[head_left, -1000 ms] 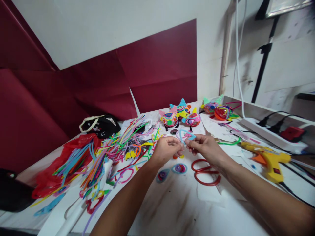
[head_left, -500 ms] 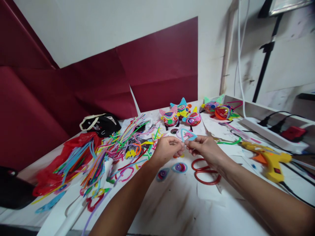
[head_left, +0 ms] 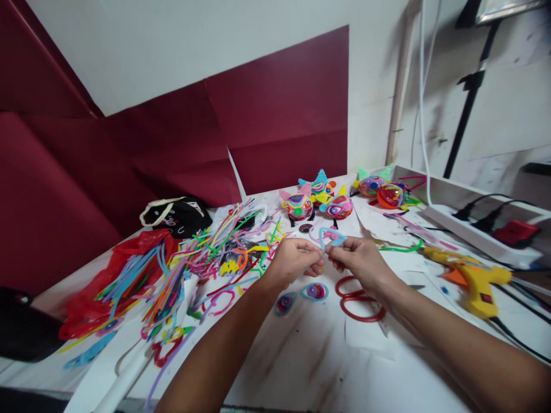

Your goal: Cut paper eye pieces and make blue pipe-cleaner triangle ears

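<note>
Between my two hands, above the table, is a light blue pipe cleaner [head_left: 322, 236] bent into a pointed loop. My left hand [head_left: 297, 261] pinches it at the lower end, fingers closed. My right hand [head_left: 355, 255] is closed on it from the other side, thumb and forefinger together. The fingertips of both hands nearly meet and hide part of the pipe cleaner. Below them lie two teardrop shapes coiled from pipe cleaners, the right one [head_left: 314, 291] and the left one [head_left: 285, 303]. Red-handled scissors [head_left: 364, 312] lie under my right wrist.
Several decorated animal heads [head_left: 297, 205] stand at the back. Loose pipe cleaners [head_left: 206, 258] and a red plastic bag [head_left: 71, 315] spread over the left. On the right are a yellow glue gun [head_left: 477, 284], its cord and a white power strip [head_left: 456, 226]. A black bag [head_left: 185, 215] sits near the wall.
Almost nothing differs. The hands hold the same grip on the light blue pipe cleaner, which has shifted very slightly, and the view has moved a little.
</note>
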Motion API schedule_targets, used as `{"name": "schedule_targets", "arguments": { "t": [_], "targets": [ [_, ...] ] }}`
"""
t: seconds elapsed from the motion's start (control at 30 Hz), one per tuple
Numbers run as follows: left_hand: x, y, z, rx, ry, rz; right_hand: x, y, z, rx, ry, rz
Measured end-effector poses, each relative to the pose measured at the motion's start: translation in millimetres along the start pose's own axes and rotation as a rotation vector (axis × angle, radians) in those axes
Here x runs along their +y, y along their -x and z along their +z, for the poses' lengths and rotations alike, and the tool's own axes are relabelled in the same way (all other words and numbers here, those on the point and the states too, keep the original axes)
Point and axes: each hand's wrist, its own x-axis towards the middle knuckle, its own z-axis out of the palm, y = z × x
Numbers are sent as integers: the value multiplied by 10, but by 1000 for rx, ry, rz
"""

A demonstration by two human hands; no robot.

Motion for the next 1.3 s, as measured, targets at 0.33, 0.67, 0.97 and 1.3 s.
{"name": "schedule_targets", "arguments": {
  "t": [0.33, 0.67, 0.97, 1.3],
  "targets": [
    [-98, -39, 0, 73, -119, 93, -3, 15, 7, -75, -1, 9],
    [-51, -7, -11, 45, -148, 71, 15, 14, -14, -124, 161, -90],
    [-19, 7, -10, 58, -238, -12, 121, 28, 7, -104, 335, -212],
    [-49, -69, -60, -111, 42, -196, 105, 88, 26, -53, 569, -386]
  ]
}}
